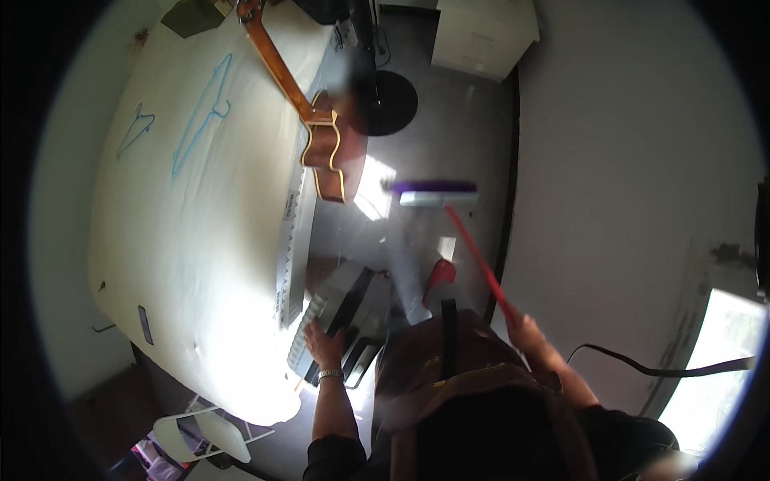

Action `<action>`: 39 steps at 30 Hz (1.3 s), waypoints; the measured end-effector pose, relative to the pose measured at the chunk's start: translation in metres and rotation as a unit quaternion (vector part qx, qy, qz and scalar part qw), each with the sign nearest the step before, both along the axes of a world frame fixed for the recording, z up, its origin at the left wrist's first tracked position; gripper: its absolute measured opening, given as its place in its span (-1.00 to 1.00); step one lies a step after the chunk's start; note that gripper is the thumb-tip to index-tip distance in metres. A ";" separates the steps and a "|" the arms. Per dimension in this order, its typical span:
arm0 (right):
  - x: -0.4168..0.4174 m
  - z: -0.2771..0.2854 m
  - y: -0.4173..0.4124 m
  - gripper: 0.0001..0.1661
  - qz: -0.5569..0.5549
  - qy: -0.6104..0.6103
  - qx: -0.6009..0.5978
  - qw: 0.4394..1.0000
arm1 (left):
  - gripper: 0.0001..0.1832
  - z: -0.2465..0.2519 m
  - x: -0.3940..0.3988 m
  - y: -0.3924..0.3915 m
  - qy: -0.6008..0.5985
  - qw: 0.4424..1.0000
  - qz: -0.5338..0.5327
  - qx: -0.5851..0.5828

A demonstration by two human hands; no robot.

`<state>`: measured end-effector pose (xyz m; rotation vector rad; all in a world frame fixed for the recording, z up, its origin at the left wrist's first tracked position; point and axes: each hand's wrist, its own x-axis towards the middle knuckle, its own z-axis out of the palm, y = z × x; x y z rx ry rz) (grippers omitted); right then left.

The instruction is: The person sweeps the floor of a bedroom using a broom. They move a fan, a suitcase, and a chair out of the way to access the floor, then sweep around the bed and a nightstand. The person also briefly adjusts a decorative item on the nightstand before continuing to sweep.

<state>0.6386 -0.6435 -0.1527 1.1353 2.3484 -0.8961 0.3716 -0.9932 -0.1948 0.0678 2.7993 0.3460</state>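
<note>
My right hand [526, 332] is closed on the red handle of a broom [439, 192], whose head with purple bristles is above the grey floor between the mattress and the wall. My left hand [325, 346], with a metal-banded watch at the wrist, rests on a grey hard case [361, 312] with a ribbed side and a black strap or band across it. An acoustic guitar [323, 150] leans against the mattress [210, 228] ahead of the case, its neck over the bed top. A red shoe [443, 273] shows on the floor beside the broom handle.
Two blue hangers [201, 114] and a phone [145, 324] lie on the mattress. A round black base [394, 103] stands on the floor past the guitar. A white drawer cabinet [484, 39] is at the far end. A white folding chair [207, 430] is at lower left.
</note>
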 end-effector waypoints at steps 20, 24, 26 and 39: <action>0.093 0.002 -0.171 -0.38 -0.129 -0.183 -0.139 0.965 | -0.83 -0.011 0.028 -0.041 0.077 0.966 -0.236 0.071; 0.098 0.033 -0.189 -0.38 -0.161 -0.217 -0.158 0.950 | -0.69 -0.006 0.052 -0.042 0.041 0.964 -0.217 0.149; 0.105 0.029 -0.198 -0.41 -0.135 -0.157 -0.093 0.974 | -0.59 -0.018 0.045 -0.048 -0.040 0.974 -0.169 0.147; -0.023 -0.114 -0.076 -0.53 -0.266 -0.012 -0.036 0.963 | -0.93 -0.034 0.017 -0.052 -0.368 0.897 -0.010 0.244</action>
